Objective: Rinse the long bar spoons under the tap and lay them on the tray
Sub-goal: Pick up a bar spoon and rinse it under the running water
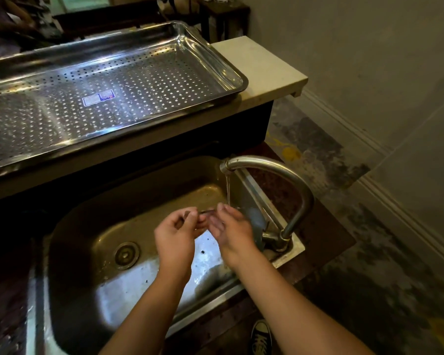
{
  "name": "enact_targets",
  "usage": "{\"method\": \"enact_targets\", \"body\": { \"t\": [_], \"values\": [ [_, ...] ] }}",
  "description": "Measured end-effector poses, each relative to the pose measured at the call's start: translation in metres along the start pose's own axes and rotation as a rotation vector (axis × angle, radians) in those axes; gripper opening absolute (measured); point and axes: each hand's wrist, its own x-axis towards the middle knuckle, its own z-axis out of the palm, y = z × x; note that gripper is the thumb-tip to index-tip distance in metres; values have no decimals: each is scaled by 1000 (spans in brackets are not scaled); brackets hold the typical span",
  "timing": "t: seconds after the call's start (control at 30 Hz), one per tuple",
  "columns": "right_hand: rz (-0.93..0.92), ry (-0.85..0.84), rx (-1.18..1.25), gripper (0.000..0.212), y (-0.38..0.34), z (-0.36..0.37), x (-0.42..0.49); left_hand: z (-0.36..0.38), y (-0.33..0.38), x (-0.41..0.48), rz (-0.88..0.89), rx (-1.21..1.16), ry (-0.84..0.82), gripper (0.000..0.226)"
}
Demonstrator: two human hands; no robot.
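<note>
Tray [237, 79] sits up left behind sink [139, 198], left hand [176, 235] curled, pinching bar spoon [207, 212] over the basin, right hand [230, 228] near-straight fingers touching its other end, under running tap [280, 172].

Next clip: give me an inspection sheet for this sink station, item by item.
Surface: steel sink, wet, with dark specks on its floor; tap running.
Job's things: one bar spoon held at the stream; perforated tray on the raised counter, with no spoons on its visible part and a sticker on it.
Clutter: nothing seen.
Hands: left hand pinches the bar spoon; right hand is at its other end, grip unclear.
Cables: nothing seen.
Surroundings: stained floor, a shoe, plain wall.
</note>
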Motion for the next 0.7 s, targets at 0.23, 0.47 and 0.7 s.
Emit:
{"method": "enact_targets", "body": {
  "t": [0.23, 0.47, 0.7],
  "values": [
    [66, -50, 18, 10, -13, 5, 15, -23, -5, -21, 36, 64, -37, 12],
    [103, -1, 47, 9, -16, -3, 22, -57, -8, -8, 14, 148, -52, 15],
    [114, -96, -131, 18, -14, -5, 14, -80, -7, -5, -31, 267, -157, 16]
  ]
}}
